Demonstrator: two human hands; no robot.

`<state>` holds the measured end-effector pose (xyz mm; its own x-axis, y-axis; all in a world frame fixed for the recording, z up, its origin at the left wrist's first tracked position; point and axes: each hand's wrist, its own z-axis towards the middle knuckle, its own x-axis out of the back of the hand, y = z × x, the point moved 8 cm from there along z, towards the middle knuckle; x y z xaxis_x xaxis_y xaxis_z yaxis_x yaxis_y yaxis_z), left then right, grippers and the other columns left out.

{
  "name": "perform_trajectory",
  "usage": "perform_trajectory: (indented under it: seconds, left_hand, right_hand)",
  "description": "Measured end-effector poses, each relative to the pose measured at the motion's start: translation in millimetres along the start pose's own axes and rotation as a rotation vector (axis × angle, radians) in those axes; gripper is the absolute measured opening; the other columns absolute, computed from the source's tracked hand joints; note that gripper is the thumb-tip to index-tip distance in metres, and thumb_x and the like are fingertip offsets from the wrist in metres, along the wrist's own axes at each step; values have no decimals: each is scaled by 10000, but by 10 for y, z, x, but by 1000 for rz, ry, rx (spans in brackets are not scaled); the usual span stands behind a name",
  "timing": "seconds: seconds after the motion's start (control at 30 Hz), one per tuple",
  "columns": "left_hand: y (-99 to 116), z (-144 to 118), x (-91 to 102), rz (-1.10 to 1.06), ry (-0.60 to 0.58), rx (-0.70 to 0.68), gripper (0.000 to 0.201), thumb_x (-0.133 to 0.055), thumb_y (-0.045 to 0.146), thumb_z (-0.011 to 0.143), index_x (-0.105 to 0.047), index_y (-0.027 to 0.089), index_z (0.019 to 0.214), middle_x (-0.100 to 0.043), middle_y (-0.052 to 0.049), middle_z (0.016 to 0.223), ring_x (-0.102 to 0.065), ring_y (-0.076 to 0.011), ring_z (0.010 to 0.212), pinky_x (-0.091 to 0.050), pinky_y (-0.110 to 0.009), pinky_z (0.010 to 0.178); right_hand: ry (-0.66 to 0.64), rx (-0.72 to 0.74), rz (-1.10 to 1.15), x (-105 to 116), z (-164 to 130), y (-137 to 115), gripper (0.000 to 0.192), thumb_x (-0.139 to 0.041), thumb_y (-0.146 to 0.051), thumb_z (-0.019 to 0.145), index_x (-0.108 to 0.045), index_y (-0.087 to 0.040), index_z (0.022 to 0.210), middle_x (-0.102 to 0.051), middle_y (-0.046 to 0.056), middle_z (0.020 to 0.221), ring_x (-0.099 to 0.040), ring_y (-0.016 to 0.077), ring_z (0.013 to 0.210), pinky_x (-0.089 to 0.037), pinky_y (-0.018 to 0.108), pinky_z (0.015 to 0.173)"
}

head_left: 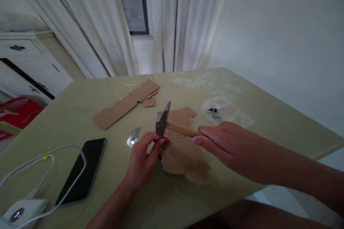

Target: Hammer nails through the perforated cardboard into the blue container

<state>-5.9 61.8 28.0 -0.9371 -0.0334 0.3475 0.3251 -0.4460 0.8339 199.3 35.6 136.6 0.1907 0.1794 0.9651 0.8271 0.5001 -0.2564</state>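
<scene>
The right hand (223,143) grips the wooden handle of a hammer (172,125), its head raised above the dotted cardboard piece (182,150) near the counter's (188,200) front edge. The left hand's (142,161) fingers (157,146) pinch narrowly at the cardboard's left edge under the hammer head; what they hold cannot be told.

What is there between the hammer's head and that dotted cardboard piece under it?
Only the left hand: its fingertips pinch something too small to make out right under the hammer head, at the edge of the dotted cardboard. The right hand holds the wooden handle. Nothing else sits between them.
</scene>
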Motion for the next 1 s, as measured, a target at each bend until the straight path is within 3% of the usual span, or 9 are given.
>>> perform_trajectory:
  seconds: [0.1, 0.33, 0.53, 0.73, 1.0]
  left_hand:
    - [-7, -5, -6, -1, -11, 3, 182, -641, 242, 1037, -818, 247, 994, -824, -13, 962, -764, -173, 860, -598, -255, 746]
    - [-25, -23, -7, -23, -10, 7, 191, -638, 259, 1050, -813, 254, 974, -816, -9, 940, -766, -168, 859, -598, -261, 768]
    - [-53, -30, -11, -10, -23, 29, 172, -642, 268, 1044, -807, 248, 1001, -813, -20, 983, -759, -179, 890, -593, -264, 757]
    - [-47, -32, -25, -17, -20, 32, 202, -630, 285, 1057, -810, 254, 972, -808, -18, 946, -762, -180, 874, -596, -280, 775]
    - [-70, -34, -38, -26, -30, 25, 162, -650, 281, 1047, -805, 259, 1009, -821, -20, 995, -760, -194, 919, -596, -303, 813]
  right_hand:
    - [-45, 2, -17, -71, 6, 9, 455, -405, -406, 1185, -610, -227, 820, -662, 8, 696, -639, 201, 646, -335, 343, 625]
    - [52, -30, 23, 61, 9, -9, 539, -337, -510, 1184, -614, -232, 814, -618, 7, 663, -611, 196, 622, -336, 334, 611]
    - [-71, -13, 17, -124, 59, 27, 472, -409, -426, 1178, -609, -221, 802, -661, 16, 693, -646, 204, 663, -350, 339, 641]
    - [21, -53, 48, 34, 27, 42, 531, -358, -509, 1180, -614, -230, 809, -622, 7, 671, -608, 188, 624, -324, 334, 610]
    - [-62, 4, -10, -138, 42, 43, 451, -422, -389, 1179, -616, -220, 810, -648, 8, 676, -627, 199, 641, -329, 335, 624]
